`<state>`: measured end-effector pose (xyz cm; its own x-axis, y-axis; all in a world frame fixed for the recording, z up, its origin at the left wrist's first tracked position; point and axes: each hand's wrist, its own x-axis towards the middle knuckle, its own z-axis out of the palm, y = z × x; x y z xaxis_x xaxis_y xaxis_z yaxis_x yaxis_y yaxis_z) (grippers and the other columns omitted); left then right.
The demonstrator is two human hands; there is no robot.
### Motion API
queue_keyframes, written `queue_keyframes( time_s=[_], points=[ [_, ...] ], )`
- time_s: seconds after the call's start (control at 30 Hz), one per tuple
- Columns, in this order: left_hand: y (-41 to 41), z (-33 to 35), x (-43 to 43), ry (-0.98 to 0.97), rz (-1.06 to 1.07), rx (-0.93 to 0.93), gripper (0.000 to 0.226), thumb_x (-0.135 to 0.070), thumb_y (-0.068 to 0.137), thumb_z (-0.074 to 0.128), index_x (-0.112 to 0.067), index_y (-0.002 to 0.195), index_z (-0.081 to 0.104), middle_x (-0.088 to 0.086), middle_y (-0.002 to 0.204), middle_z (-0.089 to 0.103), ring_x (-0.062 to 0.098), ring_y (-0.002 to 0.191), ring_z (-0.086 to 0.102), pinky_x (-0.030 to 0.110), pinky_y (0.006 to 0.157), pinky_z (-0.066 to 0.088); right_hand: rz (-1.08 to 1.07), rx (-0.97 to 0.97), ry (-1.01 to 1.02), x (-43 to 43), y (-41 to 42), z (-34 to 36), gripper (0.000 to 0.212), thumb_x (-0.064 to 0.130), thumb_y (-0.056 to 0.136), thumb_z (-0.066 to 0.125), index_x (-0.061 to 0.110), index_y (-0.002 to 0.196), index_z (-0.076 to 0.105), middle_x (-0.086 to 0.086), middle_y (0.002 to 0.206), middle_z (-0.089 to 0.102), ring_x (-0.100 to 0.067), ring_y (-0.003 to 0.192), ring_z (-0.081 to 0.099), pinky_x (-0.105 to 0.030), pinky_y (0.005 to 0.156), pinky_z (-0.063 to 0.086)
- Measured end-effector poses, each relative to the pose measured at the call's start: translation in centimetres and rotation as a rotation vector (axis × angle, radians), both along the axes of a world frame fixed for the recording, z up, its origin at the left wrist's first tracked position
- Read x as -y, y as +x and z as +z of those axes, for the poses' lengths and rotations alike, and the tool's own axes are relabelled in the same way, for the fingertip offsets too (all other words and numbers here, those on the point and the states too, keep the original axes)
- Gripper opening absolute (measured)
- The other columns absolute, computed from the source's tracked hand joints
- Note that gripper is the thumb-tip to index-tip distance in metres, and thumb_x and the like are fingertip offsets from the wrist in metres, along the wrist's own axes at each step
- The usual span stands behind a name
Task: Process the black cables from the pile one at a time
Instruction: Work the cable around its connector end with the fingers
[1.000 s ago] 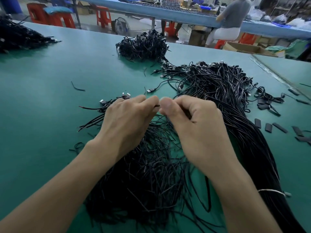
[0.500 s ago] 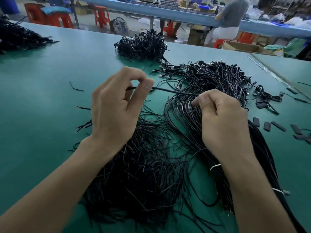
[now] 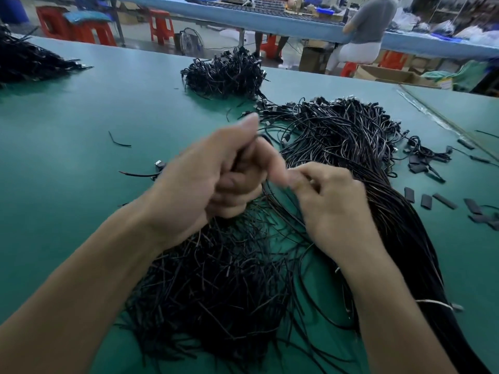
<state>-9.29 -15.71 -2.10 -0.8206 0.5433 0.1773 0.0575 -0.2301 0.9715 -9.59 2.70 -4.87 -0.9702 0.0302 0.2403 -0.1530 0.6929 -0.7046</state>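
**While One Cable Is Handled, Most of the Bundle Is Left**

As a single black cable (image 3: pixel 280 203) is held between the two hands, the work is judged to be in mid-course. Left of the long cable bundle (image 3: pixel 364 147), a loose heap of short black strands (image 3: pixel 216 279) is spread out. Over it the left hand (image 3: pixel 205 182) is raised, its fingers curled round the cable. Just beside it, against the bundle's near-left edge, the right hand (image 3: pixel 332 206) is seen pinching the same cable, though its fingertips are blurred. The hands are drawn close together, almost touching. The bundle itself lies thick and long, so by far the greater part is judged to be left undone. Whether the strands left of it, or the knotted heap (image 3: pixel 226 74) beyond it, are finished work cannot be told. Right of the bundle, short black tube pieces (image 3: pixel 426 201) are scattered.

A green table (image 3: pixel 81 117) is used as the surface. Well to the left of the bundle a further dark heap (image 3: pixel 29 63) is seen, with a lone scrap of wire (image 3: pixel 118 141) nearer. Beyond the bundle, red stools (image 3: pixel 75 28), a small fan (image 3: pixel 189 41), a long blue bench (image 3: pixel 270 20) and a seated person (image 3: pixel 364 31) are seen, with cardboard boxes (image 3: pixel 388 74) towards the right.
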Motion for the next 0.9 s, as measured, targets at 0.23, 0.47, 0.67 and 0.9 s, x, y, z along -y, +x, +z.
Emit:
queue_keyframes(
  time_s=[0.23, 0.47, 0.67, 0.9],
  points=[
    [-1.0, -0.3, 0.2, 0.328, 0.294, 0.114, 0.04, -0.031, 0.105, 0.034, -0.016, 0.11, 0.07, -0.012, 0.057, 0.036, 0.002, 0.048, 0.031, 0.012, 0.037, 0.028, 0.531, 0.15, -0.025, 2.8, 1.4, 1.0, 0.028, 0.033, 0.097, 0.061, 0.026, 0.07, 0.063, 0.006, 0.047, 0.042, -0.006, 0.041, 0.032, -0.021, 0.04, 0.028],
    [-1.0, -2.1, -0.5, -0.405, 0.611, -0.254, 0.032, -0.021, 0.107, 0.041, -0.02, 0.096, 0.07, -0.004, 0.073, 0.071, 0.007, 0.065, 0.066, 0.02, 0.06, 0.052, 0.456, -0.002, -0.121, 2.0, 1.7, 1.9, 0.029, 0.037, 0.096, 0.06, 0.017, 0.076, 0.066, 0.01, 0.05, 0.05, -0.005, 0.041, 0.04, -0.02, 0.043, 0.032],
    [-0.1, -1.7, -0.4, -0.406, 0.159, 0.023, 0.053, -0.033, 0.107, 0.037, -0.023, 0.065, 0.066, -0.008, 0.045, 0.041, 0.004, 0.035, 0.032, 0.014, 0.035, 0.027, 0.411, -0.088, -0.332, 1.3, 1.2, 2.3, 0.027, 0.039, 0.085, 0.072, 0.018, 0.068, 0.07, -0.001, 0.057, 0.066, -0.014, 0.048, 0.054, -0.03, 0.046, 0.045],
    [0.0, -0.5, 0.3, -0.094, -0.204, 0.339, 0.058, -0.06, 0.092, 0.038, -0.018, 0.055, 0.054, -0.014, 0.038, 0.028, 0.001, 0.031, 0.022, 0.011, 0.035, 0.021, 0.292, -0.209, -0.401, 1.3, 1.0, 2.1, 0.046, 0.051, 0.083, 0.067, 0.009, 0.071, 0.055, 0.004, 0.051, 0.044, -0.004, 0.044, 0.031, -0.017, 0.04, 0.026]
  ],
)
